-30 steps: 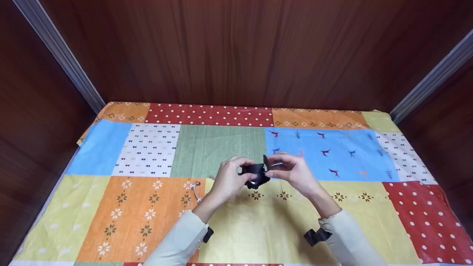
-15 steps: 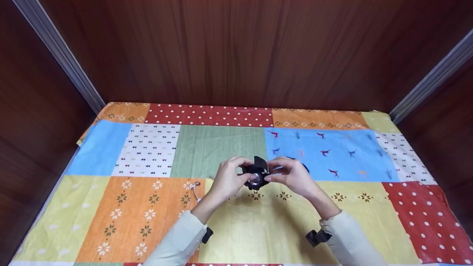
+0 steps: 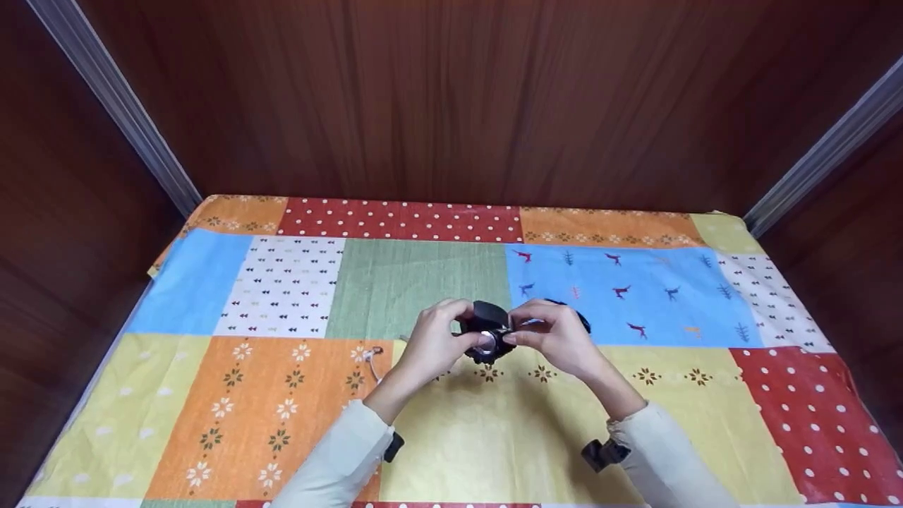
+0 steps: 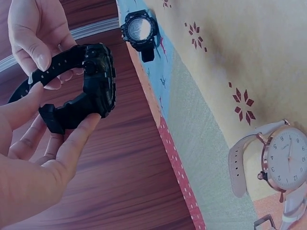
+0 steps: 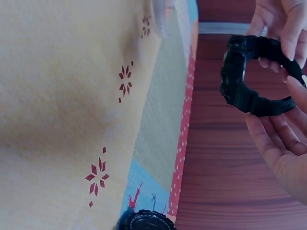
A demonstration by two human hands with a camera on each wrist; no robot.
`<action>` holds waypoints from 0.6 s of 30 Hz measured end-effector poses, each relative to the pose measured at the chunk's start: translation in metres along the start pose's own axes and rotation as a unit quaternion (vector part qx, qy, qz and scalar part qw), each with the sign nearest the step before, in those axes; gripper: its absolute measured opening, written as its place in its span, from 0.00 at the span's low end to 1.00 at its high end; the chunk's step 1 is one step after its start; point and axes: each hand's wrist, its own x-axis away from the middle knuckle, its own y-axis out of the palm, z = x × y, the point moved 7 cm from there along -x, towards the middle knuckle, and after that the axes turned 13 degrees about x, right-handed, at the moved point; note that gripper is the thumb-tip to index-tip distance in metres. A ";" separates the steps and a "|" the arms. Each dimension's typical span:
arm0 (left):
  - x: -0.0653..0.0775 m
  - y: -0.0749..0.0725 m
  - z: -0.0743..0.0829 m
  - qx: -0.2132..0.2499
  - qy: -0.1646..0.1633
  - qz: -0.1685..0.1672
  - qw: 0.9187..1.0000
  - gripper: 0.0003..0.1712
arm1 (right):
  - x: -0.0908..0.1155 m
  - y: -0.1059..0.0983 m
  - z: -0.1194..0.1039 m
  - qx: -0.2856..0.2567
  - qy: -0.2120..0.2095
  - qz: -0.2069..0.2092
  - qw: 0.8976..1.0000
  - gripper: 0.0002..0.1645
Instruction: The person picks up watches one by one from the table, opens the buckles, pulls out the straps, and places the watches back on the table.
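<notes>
Both hands hold a black wristwatch (image 4: 100,79) up in front of me. In the head view my left hand (image 3: 434,339) grips the case side, its thumb over the round metal back. My right hand (image 3: 554,333) pinches the watch at its right side, beside a strap half that stands up. Seen from the left wrist, the strap (image 4: 60,64) curves in an open ring, with the buckle end (image 4: 53,120) hanging loose on the other side. The right thumb lies against the holed strap half. From the right wrist, the watch (image 5: 235,72) appears in dark outline.
Another black watch (image 4: 140,29) lies on the patchwork cloth (image 3: 621,416) behind my right hand. A rose-gold watch (image 4: 287,158) with a pale strap is on the cloth, under my left arm. Brown wood-look panels (image 3: 451,99) surround the back and sides.
The upright strap half has swung left, from beside the right fingers to above the case. My right hand has shifted slightly, uncovering the second black watch behind it. The left hand keeps its hold.
</notes>
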 end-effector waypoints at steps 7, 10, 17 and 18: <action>0.000 0.000 -0.002 -0.015 -0.012 0.002 1.000 0.13 | 0.000 0.001 0.001 -0.010 0.009 -0.002 1.000 0.14; 0.000 0.000 -0.003 -0.017 -0.016 0.001 1.000 0.15 | 0.000 0.000 0.002 -0.007 0.006 -0.001 1.000 0.14; 0.000 0.002 -0.004 -0.012 -0.022 -0.001 1.000 0.15 | 0.000 -0.001 0.002 -0.006 0.007 -0.005 1.000 0.15; -0.001 0.002 -0.004 -0.011 -0.020 0.000 1.000 0.15 | 0.000 -0.001 0.002 -0.007 0.010 -0.006 1.000 0.15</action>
